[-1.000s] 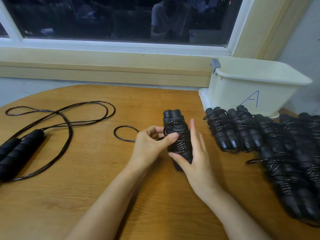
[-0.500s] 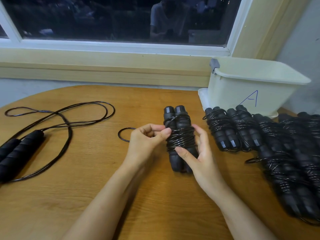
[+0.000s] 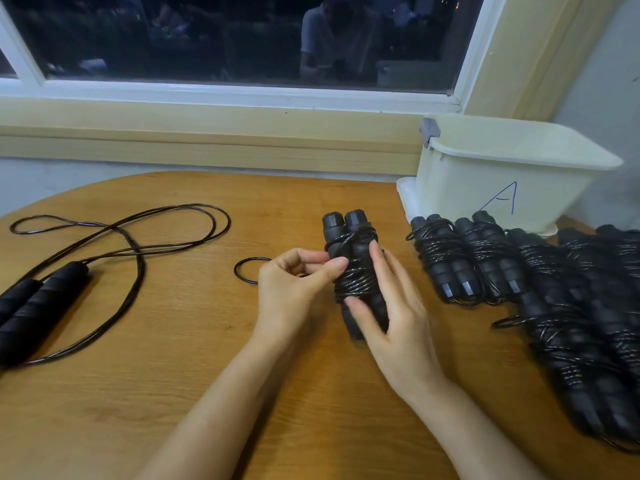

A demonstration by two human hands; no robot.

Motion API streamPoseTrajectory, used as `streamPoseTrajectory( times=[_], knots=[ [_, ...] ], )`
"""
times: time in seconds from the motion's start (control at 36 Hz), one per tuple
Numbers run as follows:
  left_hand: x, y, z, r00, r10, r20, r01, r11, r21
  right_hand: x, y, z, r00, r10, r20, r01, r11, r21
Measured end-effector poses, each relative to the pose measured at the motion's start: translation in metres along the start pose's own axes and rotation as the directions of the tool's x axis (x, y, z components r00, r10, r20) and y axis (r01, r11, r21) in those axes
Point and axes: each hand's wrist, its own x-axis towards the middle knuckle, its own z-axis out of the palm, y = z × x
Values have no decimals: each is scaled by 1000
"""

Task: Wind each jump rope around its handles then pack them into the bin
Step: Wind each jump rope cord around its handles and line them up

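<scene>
At the table's middle stands a pair of black jump rope handles [image 3: 349, 237] with black cord wound round them. My right hand [image 3: 391, 317] grips the handles from the right, fingers and thumb laid across the coils. My left hand [image 3: 294, 285] pinches the cord at the left side of the coils. A small loose loop of cord [image 3: 242, 270] lies on the table left of that hand. The cream bin marked "A" [image 3: 498, 174] stands at the back right. Its inside is hidden.
An unwound black jump rope [image 3: 45, 292] lies at the left, its cord [image 3: 138, 233] spread in loops. Several wound jump ropes [image 3: 571, 299] are piled at the right in front of the bin. A window sill [image 3: 207, 133] runs behind the wooden table [image 3: 173, 393].
The handle pair has turned more upright, and my right hand's fingers now lie across the coils. The loose loop of cord has shrunk towards my left hand.
</scene>
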Motion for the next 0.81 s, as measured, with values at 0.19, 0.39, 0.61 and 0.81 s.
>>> streamPoseTrajectory(
  times=[0.19,0.39,0.61,0.81],
  knots=[
    [-2,-7,4,990,77,122,-92,988,124,2,-9,-2,994,51,-99,-75,966,-248],
    [-1,-9,1,986,79,144,-96,988,117,4,-4,-2,979,5,-202,-42,983,-180],
    [0,-2,0,945,-34,326,19,999,48,3,-1,-1,988,-5,-152,8,1000,19],
    [-4,3,3,972,-2,235,-12,998,56,1,-7,0,999,-12,-49,-1,964,-264]
  ],
)
